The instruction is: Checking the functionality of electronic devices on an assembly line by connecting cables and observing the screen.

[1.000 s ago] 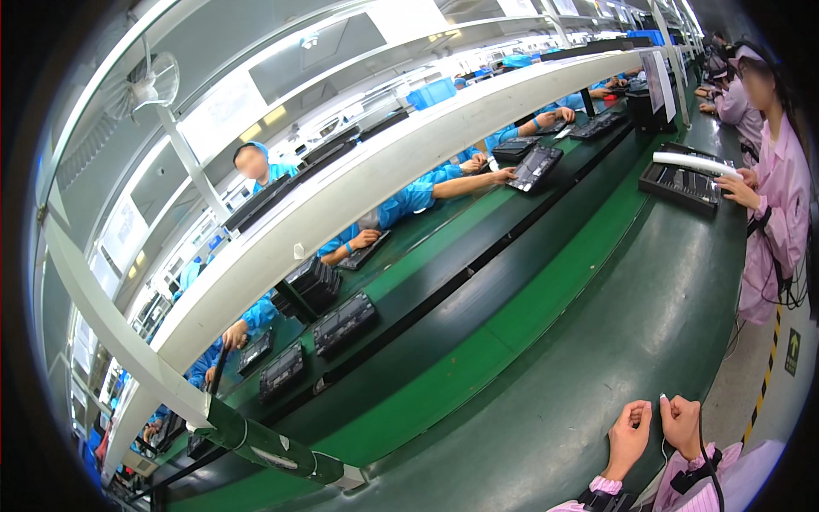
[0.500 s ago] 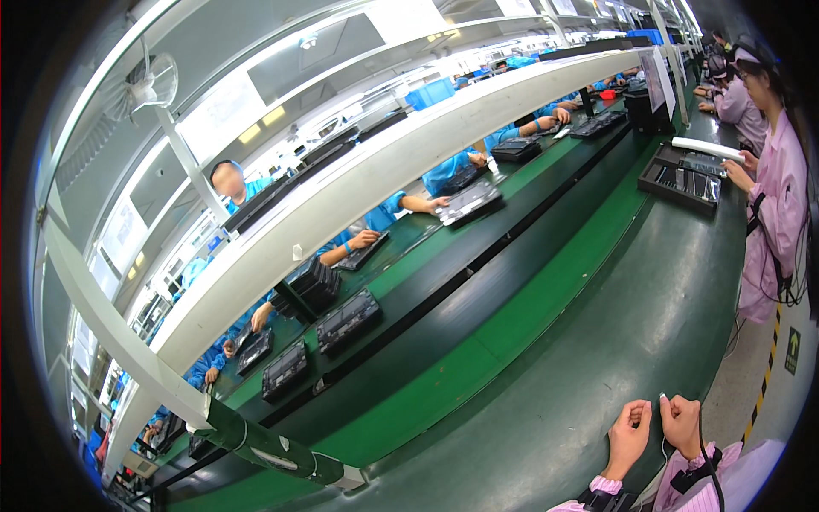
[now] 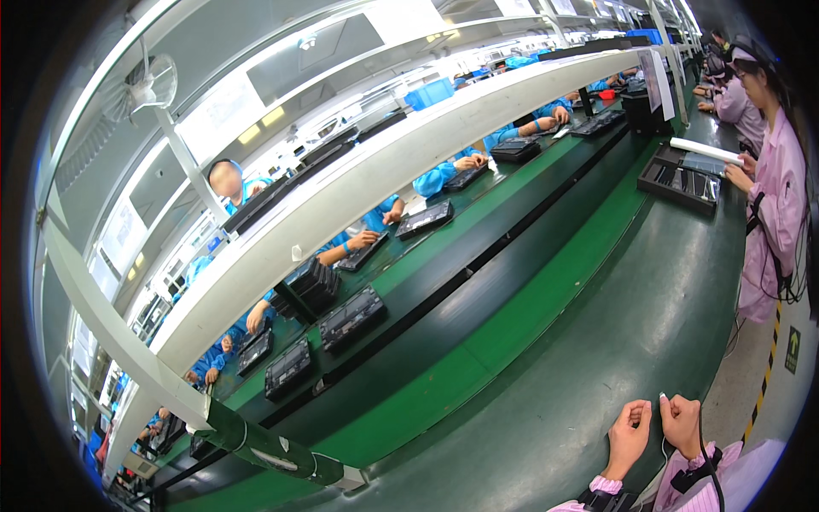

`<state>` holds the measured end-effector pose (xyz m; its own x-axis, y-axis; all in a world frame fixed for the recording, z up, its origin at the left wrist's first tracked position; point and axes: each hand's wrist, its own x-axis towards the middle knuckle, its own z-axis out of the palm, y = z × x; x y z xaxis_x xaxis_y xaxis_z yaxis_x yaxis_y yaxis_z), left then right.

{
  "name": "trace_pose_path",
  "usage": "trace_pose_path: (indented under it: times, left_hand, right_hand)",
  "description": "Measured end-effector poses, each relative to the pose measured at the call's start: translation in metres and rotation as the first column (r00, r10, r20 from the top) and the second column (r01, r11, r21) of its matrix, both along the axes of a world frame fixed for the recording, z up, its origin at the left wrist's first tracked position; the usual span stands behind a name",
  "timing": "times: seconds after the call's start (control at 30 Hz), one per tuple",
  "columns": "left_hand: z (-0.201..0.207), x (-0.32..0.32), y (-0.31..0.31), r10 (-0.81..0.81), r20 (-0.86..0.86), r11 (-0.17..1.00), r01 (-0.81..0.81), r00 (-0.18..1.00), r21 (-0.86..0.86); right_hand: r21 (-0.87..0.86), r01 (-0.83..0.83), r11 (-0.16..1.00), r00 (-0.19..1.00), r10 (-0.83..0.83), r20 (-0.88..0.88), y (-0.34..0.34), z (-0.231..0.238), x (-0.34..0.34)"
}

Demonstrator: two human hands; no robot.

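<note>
My left hand [image 3: 630, 439] rests at the near right edge of the dark green workbench [image 3: 546, 410], its fingers curled in toward the thumb. Close beside it, with a narrow gap between, my right hand [image 3: 682, 425] is closed in a pinch. A small pale tip shows at its fingertips; whether that is a nail or a held piece I cannot tell. What lies inside either hand is hidden. A thin white cord [image 3: 665, 452] runs down by the right wrist, and a black cable [image 3: 711, 465] passes over the right sleeve. Both wrists wear black bands over pink cuffs.
A green conveyor belt [image 3: 478, 354] carries open black laptop bases [image 3: 351, 317]. Across it, blue-sleeved workers handle similar units. A pink-clad person [image 3: 772, 205] at right holds a white roll or sheet over a black tray [image 3: 680, 179]. A metal post [image 3: 281, 452] stands at the near left.
My hands have not moved. Across the belt, a worker's pale panel is gone from view and a dark laptop base lies there. The nearer laptop bases have shifted slightly right.
</note>
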<state>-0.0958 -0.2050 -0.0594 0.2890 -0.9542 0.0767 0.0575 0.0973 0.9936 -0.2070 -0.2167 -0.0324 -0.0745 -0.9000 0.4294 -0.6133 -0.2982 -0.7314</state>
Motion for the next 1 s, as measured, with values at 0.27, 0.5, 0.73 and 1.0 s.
trace_pose_path:
  times: [0.27,0.5,0.73,1.0]
  left_hand:
    - [0.0011,0.0003,0.0018,0.005,0.009,1.0,-0.005,1.0,-0.004]
    - [-0.0022,-0.0003,0.0009,-0.009,-0.007,1.0,0.009,1.0,0.002]
    - [0.0025,-0.0003,0.0012,-0.015,-0.015,1.0,0.015,1.0,0.004]
    - [-0.0064,-0.0028,-0.0033,-0.01,-0.059,1.0,0.008,0.998,-0.029]
  right_hand:
    - [-0.006,0.006,1.0,1.0,-0.006,0.004,0.0012,-0.0007,0.0004]
    - [0.0,0.005,1.0,1.0,-0.005,0.008,0.0008,-0.0013,-0.0001]
    - [0.005,0.008,1.0,1.0,-0.008,0.015,0.0006,0.0007,0.0005]
    - [0.019,0.005,1.0,1.0,-0.005,0.021,-0.0002,0.0029,0.0012]
